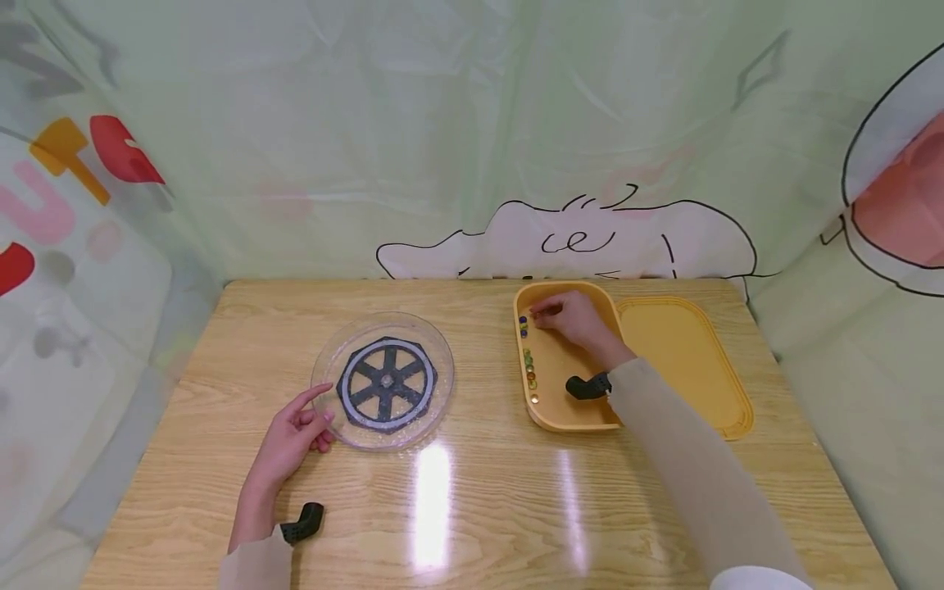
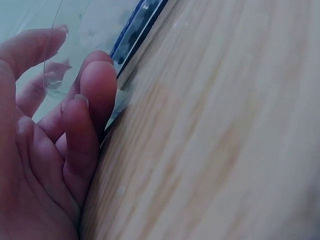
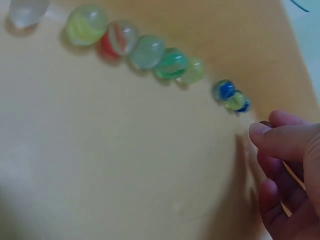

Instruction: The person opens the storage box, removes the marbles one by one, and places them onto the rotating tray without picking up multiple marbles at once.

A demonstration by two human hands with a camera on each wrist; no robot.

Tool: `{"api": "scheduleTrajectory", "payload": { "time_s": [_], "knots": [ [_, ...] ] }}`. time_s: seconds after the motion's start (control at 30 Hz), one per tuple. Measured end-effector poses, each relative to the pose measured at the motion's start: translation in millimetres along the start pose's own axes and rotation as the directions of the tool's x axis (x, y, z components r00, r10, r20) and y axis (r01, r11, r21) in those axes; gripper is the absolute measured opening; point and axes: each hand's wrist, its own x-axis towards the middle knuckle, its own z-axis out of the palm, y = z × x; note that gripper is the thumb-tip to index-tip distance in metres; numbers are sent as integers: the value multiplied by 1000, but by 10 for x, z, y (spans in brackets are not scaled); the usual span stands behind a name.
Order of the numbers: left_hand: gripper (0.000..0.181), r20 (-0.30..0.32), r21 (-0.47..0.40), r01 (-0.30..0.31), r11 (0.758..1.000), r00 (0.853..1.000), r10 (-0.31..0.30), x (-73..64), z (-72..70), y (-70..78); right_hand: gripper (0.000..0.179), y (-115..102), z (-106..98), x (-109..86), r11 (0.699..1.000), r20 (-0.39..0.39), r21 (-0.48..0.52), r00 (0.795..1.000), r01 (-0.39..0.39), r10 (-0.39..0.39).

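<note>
Head: clear dish (image 1: 446, 365) set on table (image 1: 487, 508), rim held in left hand (image 1: 288, 442), fingers bent. Marbles (image 1: 530, 376) lined along left wall of yellow tray (image 1: 558, 365); right hand (image 1: 578, 318) held inside tray near row's far end.
Left wrist: dish edge seen among fingers.
Right wrist: thumb and fingertip drawn together near blue marble (image 3: 226, 90); whether anything is pinched cannot be told.

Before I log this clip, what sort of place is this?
Probably a makeshift indoor booth for filming tabletop work: cartoon-printed sheeting hangs behind and on both sides of a wooden table, and a black device shows beside each wrist.
</note>
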Motion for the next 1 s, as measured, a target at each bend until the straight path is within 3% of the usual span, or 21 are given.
{"api": "scheduleTrajectory", "payload": {
  "time_s": [0.4, 0.73, 1.0],
  "knots": [
    [49, -5, -2, 19, 1000, 1000, -19, -12, -20, -7, 27, -156, -173, -127, 991, -50, 114, 996, -70, 76],
    [48, -2, 15, 17, 1000, 1000, -17, 22, -6, 29, 26, -443, -306, -386, 986, -120, 162, 993, 28, -8],
    [49, -1, -1, 16, 1000, 1000, -16, -1, -10, 17, 26, -738, -275, -552, 970, -178, 200, 979, 139, -104]
  ]
}}
